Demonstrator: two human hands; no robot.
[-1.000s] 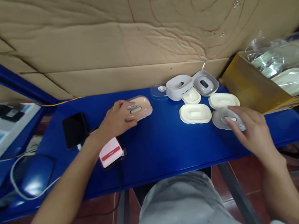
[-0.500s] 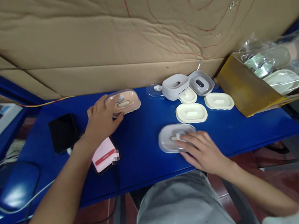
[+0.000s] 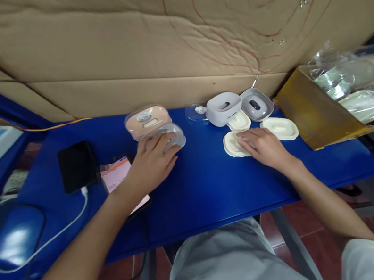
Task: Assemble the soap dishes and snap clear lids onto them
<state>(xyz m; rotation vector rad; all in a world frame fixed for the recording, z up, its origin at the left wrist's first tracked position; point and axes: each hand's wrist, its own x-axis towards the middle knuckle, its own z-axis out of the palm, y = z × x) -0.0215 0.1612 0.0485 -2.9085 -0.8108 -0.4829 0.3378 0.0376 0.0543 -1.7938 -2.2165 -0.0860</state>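
Note:
My left hand (image 3: 153, 161) curls over a translucent grey oval dish (image 3: 178, 134), fingers across its top and thumb by its near edge; much of it is hidden. Right behind it lies a peach oval dish (image 3: 138, 130) under a clear cover with a round label. At the right, the fingers and thumb of my right hand (image 3: 264, 143) close on the right part of a cream oval piece (image 3: 231, 144) lying on the table. Two more cream pieces, one behind (image 3: 239, 121) and one to the right (image 3: 282, 129), are close to that hand.
Two grey oval dishes (image 3: 223, 107) and a clear cover (image 3: 196, 114) lie near the cardboard wall (image 3: 104, 53). An open box (image 3: 303, 116) of bagged parts stands right. Left are a black phone (image 3: 77, 167) with a white cable and a lit phone (image 3: 117, 173) under my forearm.
The grey dish that was by my right hand at the front is now under my left hand, before the peach dish. My right hand has moved back and right onto the cream piece.

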